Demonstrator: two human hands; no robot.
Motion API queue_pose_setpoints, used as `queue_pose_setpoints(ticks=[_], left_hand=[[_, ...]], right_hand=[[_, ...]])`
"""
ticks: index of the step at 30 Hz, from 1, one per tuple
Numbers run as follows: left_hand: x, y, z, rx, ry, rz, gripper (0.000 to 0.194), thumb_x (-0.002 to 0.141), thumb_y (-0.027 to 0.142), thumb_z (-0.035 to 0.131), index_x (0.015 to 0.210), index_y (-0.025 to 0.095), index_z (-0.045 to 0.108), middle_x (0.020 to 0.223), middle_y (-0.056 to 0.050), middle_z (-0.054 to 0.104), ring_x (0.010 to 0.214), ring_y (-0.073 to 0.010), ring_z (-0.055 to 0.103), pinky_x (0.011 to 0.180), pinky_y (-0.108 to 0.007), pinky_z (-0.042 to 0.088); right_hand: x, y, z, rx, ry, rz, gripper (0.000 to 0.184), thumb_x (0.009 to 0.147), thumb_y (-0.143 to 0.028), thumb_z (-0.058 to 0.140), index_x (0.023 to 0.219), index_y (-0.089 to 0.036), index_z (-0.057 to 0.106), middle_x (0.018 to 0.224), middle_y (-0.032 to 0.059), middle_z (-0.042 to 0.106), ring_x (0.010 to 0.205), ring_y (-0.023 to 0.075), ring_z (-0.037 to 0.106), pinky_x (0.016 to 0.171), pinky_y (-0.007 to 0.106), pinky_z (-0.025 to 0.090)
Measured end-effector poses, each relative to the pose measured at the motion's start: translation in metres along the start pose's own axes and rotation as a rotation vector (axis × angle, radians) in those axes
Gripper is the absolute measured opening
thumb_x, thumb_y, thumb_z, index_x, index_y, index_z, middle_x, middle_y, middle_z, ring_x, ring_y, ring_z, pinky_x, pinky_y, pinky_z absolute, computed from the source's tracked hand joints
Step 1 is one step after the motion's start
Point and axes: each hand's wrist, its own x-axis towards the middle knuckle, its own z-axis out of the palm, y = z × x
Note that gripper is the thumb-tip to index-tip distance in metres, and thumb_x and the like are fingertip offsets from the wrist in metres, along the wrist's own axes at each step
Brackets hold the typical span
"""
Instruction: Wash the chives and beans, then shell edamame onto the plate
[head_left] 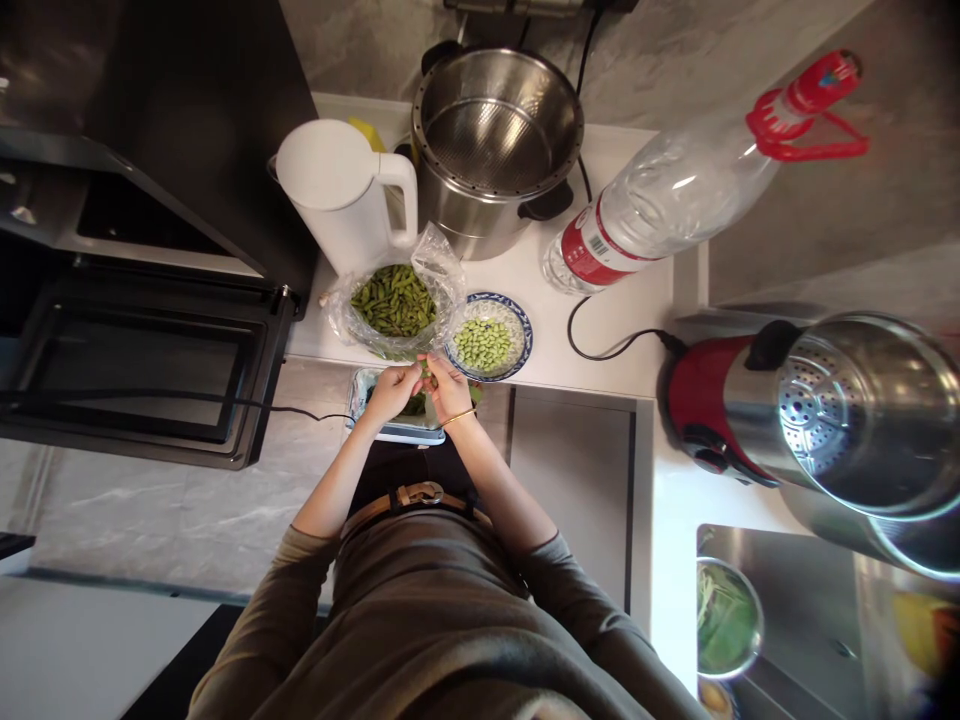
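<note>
Past your brown top [427, 600], your left hand [395, 390] and right hand [450, 391] meet, fingers nearly closed, pinching a green pod [428, 371]. You seem to be splitting it; that calls for light thumb pressure. Below sits a tray [411, 435]; just beyond, a bag [439, 262] of pods [397, 300]; right, a plate [524, 350] of beans [484, 343]; far, a steel pot [472, 215].

On your pale countertop [607, 350], the patterned plate [523, 322] sits near the front edge, just beside the plastic bag [346, 318] of green pods.
</note>
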Motion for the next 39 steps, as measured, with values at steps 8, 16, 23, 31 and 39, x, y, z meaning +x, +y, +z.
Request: queue_pose_setpoints(ticks=[8, 16, 23, 31, 39], left_hand=[[-0.001, 0.006, -0.017, 0.478, 0.051, 0.121, 0.033, 0.091, 0.046, 0.042, 0.077, 0.019, 0.057, 0.067, 0.0, 0.059, 0.061, -0.0144, 0.054, 0.058, -0.025, 0.034], [-0.009, 0.007, -0.015, 0.986, 0.022, 0.377, 0.03, 0.094, 0.027, 0.036, 0.087, 0.018, 0.063, 0.088, -0.01, 0.062, 0.082, -0.0221, 0.059, 0.073, -0.033, 0.039], [-0.012, 0.008, -0.008, 0.905, 0.048, 0.376, 0.03, 0.092, 0.024, 0.037, 0.078, 0.018, 0.063, 0.081, -0.01, 0.063, 0.081, -0.0218, 0.058, 0.078, -0.035, 0.038], [-0.011, 0.004, -0.019, 0.516, 0.013, 0.366, 0.036, 0.094, 0.031, 0.033, 0.063, 0.02, 0.05, 0.063, -0.003, 0.054, 0.065, -0.0155, 0.05, 0.069, -0.029, 0.037], [-0.009, -0.009, 0.001, 0.018, 0.269, 0.094, 0.035, 0.086, 0.038, 0.039, 0.056, 0.02, 0.034, 0.053, 0.004, 0.033, 0.052, -0.01, 0.034, 0.052, -0.024, 0.028]], right_hand=[[0.003, -0.004, -0.003, 0.045, 0.01, 0.102, 0.038, 0.058, -0.049, 0.078, 0.054, -0.018, 0.057, 0.046, -0.0071, 0.046, 0.039, 0.0035, 0.032, 0.037, 0.022, 0.021], [0.002, 0.004, -0.007, -0.151, 0.023, 0.064, 0.046, 0.058, -0.058, 0.075, 0.047, -0.017, 0.056, 0.042, -0.0053, 0.047, 0.036, 0.0029, 0.029, 0.034, 0.022, 0.019], [-0.002, 0.003, -0.011, -0.061, -0.094, 0.112, 0.046, 0.057, -0.057, 0.076, 0.046, -0.018, 0.055, 0.044, -0.0035, 0.05, 0.039, 0.0036, 0.029, 0.035, 0.021, 0.019], [-0.011, -0.013, -0.013, -0.202, -0.241, 0.008, 0.045, 0.061, -0.059, 0.073, 0.054, -0.015, 0.067, 0.041, -0.0048, 0.045, 0.041, 0.004, 0.028, 0.041, 0.022, 0.019], [-0.016, -0.015, -0.005, -0.297, -0.23, -0.068, 0.04, 0.066, -0.056, 0.07, 0.059, -0.017, 0.067, 0.044, -0.0059, 0.044, 0.044, 0.0061, 0.031, 0.044, 0.023, 0.022]])
